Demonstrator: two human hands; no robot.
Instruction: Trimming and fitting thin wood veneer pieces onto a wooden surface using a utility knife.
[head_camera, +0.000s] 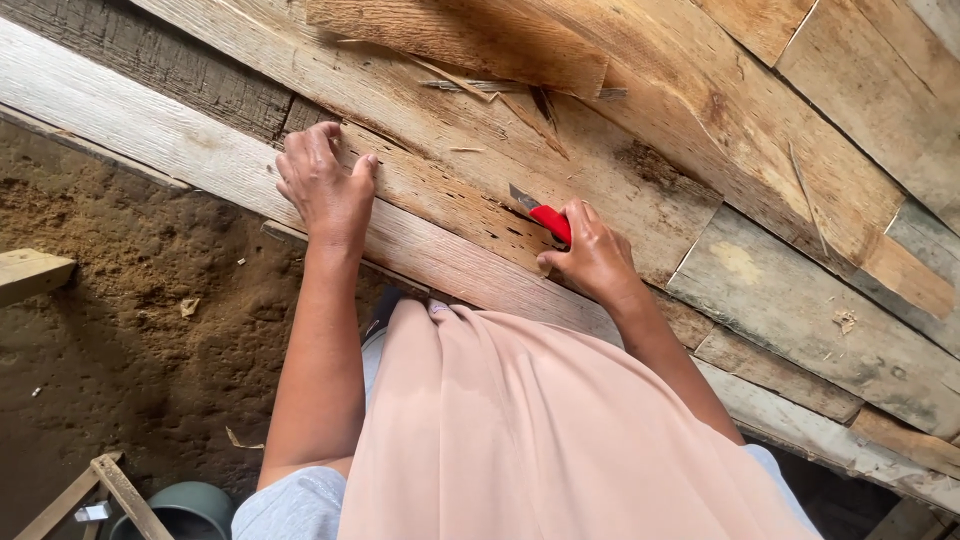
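My right hand grips a red-handled utility knife, whose short metal blade points up and left against a worn, splintered wooden plank. My left hand lies flat on the same plank further left, fingers spread and pressing on the wood, holding nothing. Both forearms reach up from my lap, which is covered by a pale pink cloth.
Several rough weathered boards are stacked across the upper right. Brown earth floor lies at the left. A small wood offcut sits at the left edge, a green bucket and a wooden frame at the bottom left.
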